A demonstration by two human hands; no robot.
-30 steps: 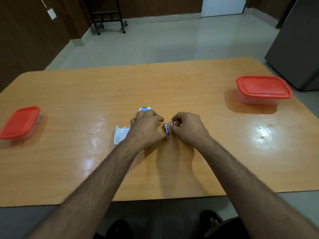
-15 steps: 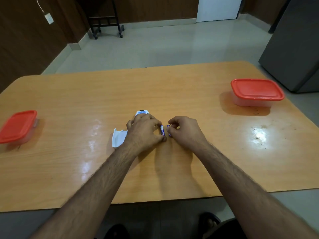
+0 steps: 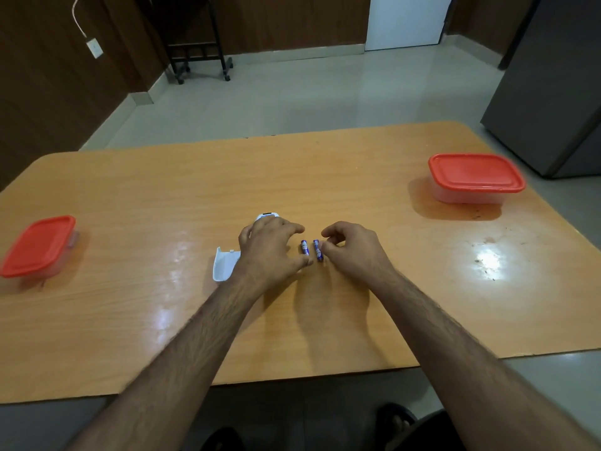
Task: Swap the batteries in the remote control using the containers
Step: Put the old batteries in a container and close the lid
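A white remote control (image 3: 267, 216) lies at the table's middle, mostly hidden under my left hand (image 3: 270, 247), which grips it from above. Its white battery cover (image 3: 223, 264) lies loose just left of that hand. Two small blue batteries lie side by side on the table between my hands, the left battery (image 3: 304, 247) by my left thumb and the right battery (image 3: 317, 250) touching the thumb tip of my right hand (image 3: 353, 250). My right fingers are curled and apart, pinching nothing. Two clear containers with red lids stand at the far left (image 3: 39, 245) and far right (image 3: 476, 175), both closed.
The wooden table (image 3: 162, 320) has its near edge just below my forearms. A grey cabinet (image 3: 553, 92) stands beyond the table's right corner. A black wheeled stand (image 3: 198, 56) is by the far wall.
My right hand set a second battery down beside the first and loosened its pinch. My left index finger has stretched out. The camera has tilted up slightly.
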